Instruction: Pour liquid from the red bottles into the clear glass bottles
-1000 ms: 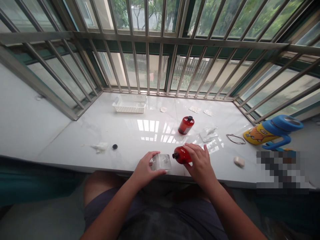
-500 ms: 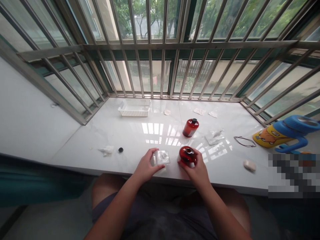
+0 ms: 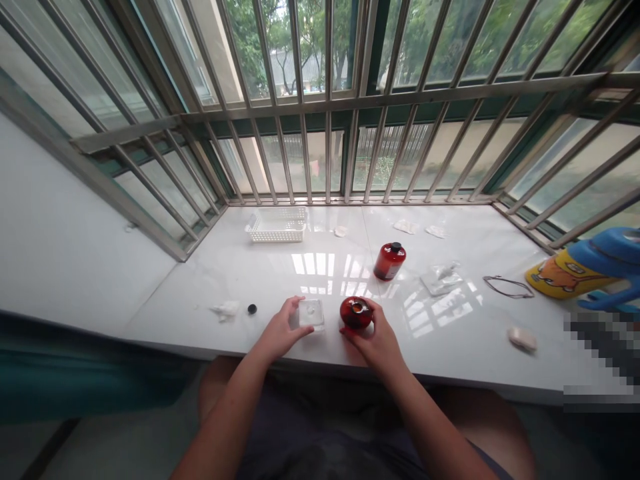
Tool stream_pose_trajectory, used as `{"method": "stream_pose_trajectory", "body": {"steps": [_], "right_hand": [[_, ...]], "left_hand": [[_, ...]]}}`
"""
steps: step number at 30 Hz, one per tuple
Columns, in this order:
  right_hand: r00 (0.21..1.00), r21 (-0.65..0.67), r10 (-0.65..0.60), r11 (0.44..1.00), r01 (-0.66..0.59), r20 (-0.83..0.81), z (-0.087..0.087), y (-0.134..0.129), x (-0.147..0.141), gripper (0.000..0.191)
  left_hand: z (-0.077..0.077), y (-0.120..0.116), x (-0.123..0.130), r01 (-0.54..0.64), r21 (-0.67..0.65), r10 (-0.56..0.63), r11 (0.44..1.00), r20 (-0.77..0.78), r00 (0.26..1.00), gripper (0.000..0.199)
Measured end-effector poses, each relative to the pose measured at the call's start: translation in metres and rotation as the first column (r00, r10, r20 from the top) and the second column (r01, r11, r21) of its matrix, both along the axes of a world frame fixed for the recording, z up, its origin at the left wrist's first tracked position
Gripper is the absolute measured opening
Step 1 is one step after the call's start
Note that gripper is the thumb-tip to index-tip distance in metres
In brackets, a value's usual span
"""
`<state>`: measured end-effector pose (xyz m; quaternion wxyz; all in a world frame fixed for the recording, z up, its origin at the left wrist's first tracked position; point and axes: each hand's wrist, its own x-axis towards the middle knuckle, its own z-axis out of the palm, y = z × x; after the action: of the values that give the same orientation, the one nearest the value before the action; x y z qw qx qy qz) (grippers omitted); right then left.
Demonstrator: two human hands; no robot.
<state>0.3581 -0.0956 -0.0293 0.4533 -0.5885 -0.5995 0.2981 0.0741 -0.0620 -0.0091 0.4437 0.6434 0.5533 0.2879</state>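
My left hand (image 3: 279,332) is curved around a small clear square container (image 3: 312,315), thumb at its near side and fingers at its far side. A round opening shows faintly on its top. Just to the right, my right hand (image 3: 379,339) grips an uncapped dark red bottle (image 3: 352,312), whose open neck faces up and a little toward me. A gap separates bottle and container. The small black cap (image 3: 252,309) lies left of my left hand. Behind my right hand stands a second red bottle (image 3: 390,263) with its black cap on.
White perforated basket (image 3: 277,233) at the back left. Crumpled tissue (image 3: 226,311) lies left of the cap. To the right are a clear plastic bag (image 3: 441,280), a cord loop (image 3: 507,287), a pale rounded lump (image 3: 523,339) and a blue-yellow water bottle (image 3: 565,270). Metal window bars (image 3: 350,160) border the back.
My right hand has brought the uncapped red bottle left, closer to the clear container. My left hand remains around the container. The head view has shifted slightly.
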Motion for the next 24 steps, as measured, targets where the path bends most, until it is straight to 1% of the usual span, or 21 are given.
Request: {"method": "stream_pose_trajectory", "body": {"steps": [2,4,6,8,10,12,13,15,17,21,24], "right_hand": [[1.0,-0.006,0.013,1.0,-0.013,0.014,-0.001,0.002,-0.002,0.082],[0.999,-0.004,0.015,1.0,-0.015,0.029,-0.002,0.004,-0.003,0.081],[0.999,0.005,0.016,1.0,-0.017,0.044,-0.003,0.005,-0.002,0.081],[0.998,0.017,0.02,1.0,-0.021,0.055,-0.005,0.006,-0.001,0.081],[0.998,0.048,0.023,0.999,-0.026,0.06,-0.006,0.005,0.001,0.086],[0.997,0.11,0.021,0.994,-0.028,0.071,-0.005,0.003,0.004,0.092],[0.996,0.15,0.014,0.988,-0.026,0.083,-0.004,0.001,0.005,0.094],[0.994,0.236,-0.012,0.972,-0.014,0.112,0.002,-0.004,0.008,0.094],[0.99,0.315,-0.051,0.949,0.006,0.135,0.01,-0.01,0.011,0.09],[0.983,0.411,-0.106,0.911,0.035,0.153,0.029,-0.02,0.015,0.085],[0.977,0.459,-0.132,0.887,0.04,0.169,0.043,-0.027,0.016,0.075]], "left_hand": [[0.005,-0.001,-0.003,0.009,0.009,-0.008,1.0,-0.055,0.998,0.084],[0.011,-0.003,-0.009,0.017,0.025,-0.013,1.0,-0.139,0.99,0.094],[0.015,-0.004,-0.019,0.001,0.067,0.015,0.998,-0.238,0.971,0.1],[0.014,-0.004,-0.037,-0.041,0.164,0.095,0.986,-0.338,0.936,0.094],[0.009,-0.001,-0.059,-0.065,0.302,0.196,0.951,-0.428,0.882,0.083],[0.003,0.005,-0.081,-0.051,0.41,0.271,0.911,-0.5,0.823,0.069],[0.0,0.008,-0.091,-0.045,0.431,0.294,0.901,-0.531,0.795,0.062],[-0.004,0.013,-0.103,-0.047,0.418,0.305,0.907,-0.578,0.756,0.049],[-0.005,0.018,-0.109,-0.057,0.378,0.292,0.924,-0.599,0.746,0.04],[-0.001,0.025,-0.11,-0.093,0.342,0.287,0.935,-0.573,0.767,0.032],[0.009,0.023,-0.099,-0.138,0.332,0.305,0.933,-0.529,0.792,0.029]]}}
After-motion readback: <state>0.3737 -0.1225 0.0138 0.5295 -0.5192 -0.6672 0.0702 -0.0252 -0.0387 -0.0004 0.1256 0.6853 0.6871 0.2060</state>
